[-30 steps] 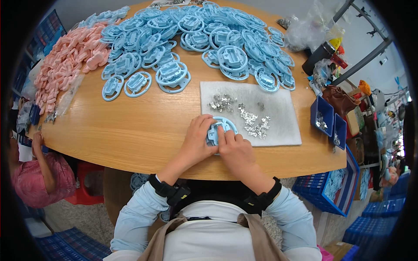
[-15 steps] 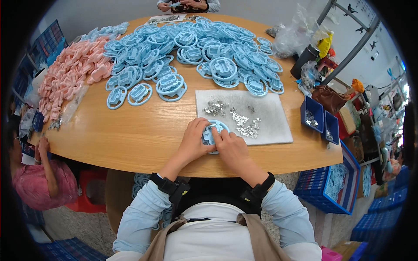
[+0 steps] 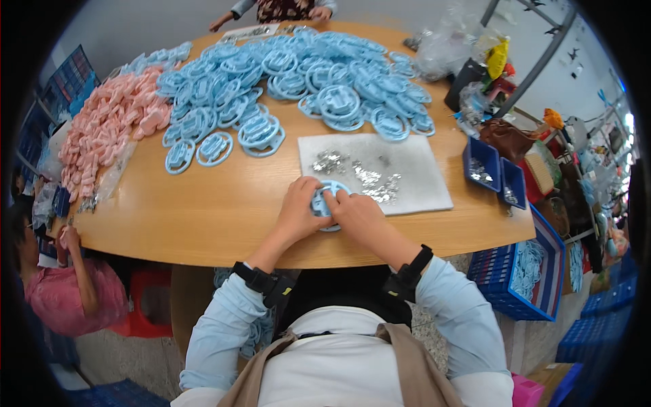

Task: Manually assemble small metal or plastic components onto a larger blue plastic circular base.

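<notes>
Over wooden surface (image 3: 196, 217), pinched blue ring (image 3: 321, 204) with left hand (image 3: 297, 209) and right hand (image 3: 359, 214); seemed light, stiff, best held by rim.

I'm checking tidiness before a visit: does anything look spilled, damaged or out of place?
Nothing clearly stands out. The small metal pieces lie loose but on the white pad, and the heaped blue ring-shaped parts rest on the table. Fine damage is too small to tell.

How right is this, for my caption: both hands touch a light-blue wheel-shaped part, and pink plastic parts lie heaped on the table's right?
Wrong side: the head view shows pink plastic parts heaped on the left of the table. Both hands touch a light-blue wheel-shaped part.
</notes>
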Available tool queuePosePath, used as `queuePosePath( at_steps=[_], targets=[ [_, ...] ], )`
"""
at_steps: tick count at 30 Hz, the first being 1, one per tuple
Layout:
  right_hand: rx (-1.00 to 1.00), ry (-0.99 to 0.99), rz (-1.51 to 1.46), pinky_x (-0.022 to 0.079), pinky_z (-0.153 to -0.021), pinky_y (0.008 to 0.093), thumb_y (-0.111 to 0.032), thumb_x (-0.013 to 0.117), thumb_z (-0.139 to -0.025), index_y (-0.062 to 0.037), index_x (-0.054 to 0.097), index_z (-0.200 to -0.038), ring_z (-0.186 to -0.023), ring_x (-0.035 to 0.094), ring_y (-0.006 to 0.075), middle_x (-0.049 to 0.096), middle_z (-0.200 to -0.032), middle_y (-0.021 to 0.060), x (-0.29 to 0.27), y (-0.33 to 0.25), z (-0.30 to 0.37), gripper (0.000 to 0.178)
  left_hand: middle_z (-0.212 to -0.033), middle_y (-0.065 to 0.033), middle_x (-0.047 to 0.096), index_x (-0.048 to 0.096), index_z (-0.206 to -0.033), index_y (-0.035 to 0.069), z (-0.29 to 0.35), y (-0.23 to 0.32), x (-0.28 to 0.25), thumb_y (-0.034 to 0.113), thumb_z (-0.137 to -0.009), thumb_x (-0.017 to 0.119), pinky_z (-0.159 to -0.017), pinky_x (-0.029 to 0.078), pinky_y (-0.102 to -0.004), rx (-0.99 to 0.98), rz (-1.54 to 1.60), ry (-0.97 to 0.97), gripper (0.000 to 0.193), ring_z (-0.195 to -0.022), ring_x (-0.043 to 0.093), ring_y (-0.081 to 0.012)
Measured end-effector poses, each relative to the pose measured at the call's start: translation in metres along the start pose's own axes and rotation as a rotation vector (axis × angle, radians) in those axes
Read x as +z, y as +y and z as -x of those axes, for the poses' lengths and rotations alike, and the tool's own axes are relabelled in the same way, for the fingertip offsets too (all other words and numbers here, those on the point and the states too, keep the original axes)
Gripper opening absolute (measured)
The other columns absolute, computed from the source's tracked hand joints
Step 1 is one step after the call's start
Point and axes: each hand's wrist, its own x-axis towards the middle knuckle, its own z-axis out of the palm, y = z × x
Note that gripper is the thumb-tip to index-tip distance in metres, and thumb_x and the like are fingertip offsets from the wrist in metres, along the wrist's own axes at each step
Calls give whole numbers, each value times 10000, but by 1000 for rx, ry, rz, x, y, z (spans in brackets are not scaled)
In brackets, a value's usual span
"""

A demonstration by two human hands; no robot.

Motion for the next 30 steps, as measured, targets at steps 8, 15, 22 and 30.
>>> queuePosePath(
  at_steps=[8, 15, 22, 30],
  targets=[
    [436, 297, -936, 493, -782, 377, -88, 549, -771, -47, 586, -1155, -908, 624, 326, 641, -994, 188, 39, 37, -8, 388, -1222, -135, 438, 459, -1180, 31, 20, 9, 6, 144, -596, 775, -939, 401, -380, 22, 249, 98, 674, -1144, 446, -277],
    [376, 386, -967, 490, -785, 378, -67, 550, -788, -40, 585, -1144, -908, 625, 333, 646, -975, 188, -1, 22, 23, 359, -1024, -63, 614, 524, -1158, 8, 17, -8, -11, 222, -865, 639, -758, 529, -312, -521, 1138, -217, 381, -893, 616, -154],
    [302, 323, -944, 490, -786, 381, -76, 543, -803, -21, 575, -1157, -899, 628, 339, 641, -960, 213, 2, 23, 32, 360, -940, -59, 656, 590, -1066, -9, 9, -5, -21, 206, -876, 624, -710, 535, -293, -522, 1029, -344, 289, -804, 642, -141],
    [342, 210, -1046, 502, -708, 395, -113, 563, -808, -1, 593, -1120, -757, 647, 307, 646, -885, 217, 15, 37, 28, 332, -910, -53, 652, 593, -1063, -26, 4, -15, -7, 191, -848, 655, -713, 498, -261, -513, 939, -211, 312, -768, 614, -117]
  ],
)
